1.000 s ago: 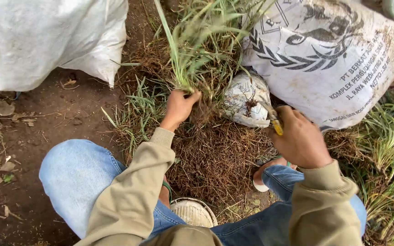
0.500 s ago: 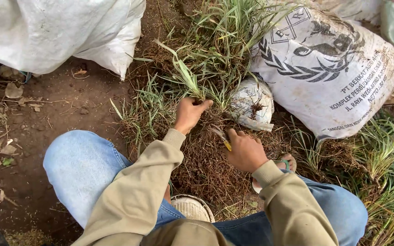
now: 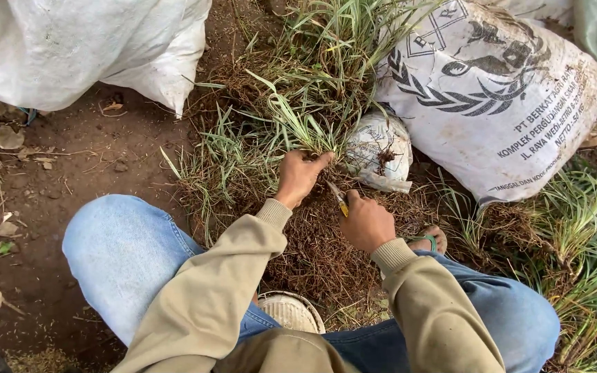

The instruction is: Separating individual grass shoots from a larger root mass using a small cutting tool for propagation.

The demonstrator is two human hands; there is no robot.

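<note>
From the head view, my left hand [image 3: 300, 175] is clenched around the base of a grass clump [image 3: 298, 124], holding the blades up off the brown root mat [image 3: 319, 242]. My right hand [image 3: 365, 222] grips a small cutter with a yellow handle [image 3: 340, 201], its tip pointing at the roots just below my left fist. I judge this to be the trimming step: the clump is held, the blade is at its base. The cut calls for keeping the blade clear of my left fingers, which sit very near it. Room is tight: a printed white sack [image 3: 506, 97] and a small wrapped bundle [image 3: 378, 148] crowd the right, my knees close in below. Bare soil [image 3: 70, 173] lies open on the left.
</note>
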